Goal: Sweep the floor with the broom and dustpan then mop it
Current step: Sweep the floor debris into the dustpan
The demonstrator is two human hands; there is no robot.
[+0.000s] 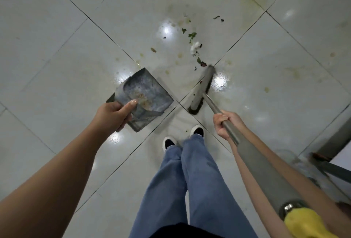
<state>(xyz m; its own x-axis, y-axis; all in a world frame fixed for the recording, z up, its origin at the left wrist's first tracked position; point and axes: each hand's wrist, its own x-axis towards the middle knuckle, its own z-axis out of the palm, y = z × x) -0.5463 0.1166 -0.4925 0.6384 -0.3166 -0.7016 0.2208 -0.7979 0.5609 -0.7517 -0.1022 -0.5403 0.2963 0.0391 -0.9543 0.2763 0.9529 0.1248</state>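
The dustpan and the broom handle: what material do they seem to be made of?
Dustpan: probably thin sheet metal, dull grey and stained, with sharply folded edges. Broom handle: seemingly a metal tube, smooth and silvery where the right hand grips it; its greyer upper sleeve looks matte, perhaps plastic.

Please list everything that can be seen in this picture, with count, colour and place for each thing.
dustpan: one, grey metal, stained, left of centre, tilted.
broom: one, grey head and metal handle, right of centre, head on the floor.
crumpled paper: one, white, beyond the broom head.
leaf scraps: several, green and dark, scattered around the paper and farther away.
stains: many, yellowish, across the tiles.
floor: pale glossy tiles with dark joints.
yellow piece: one, bottom right corner, unclear what.
shoes: two, white and black.
jeans: blue, bottom centre.
left hand: holds the dustpan.
right hand: grips the broom handle.
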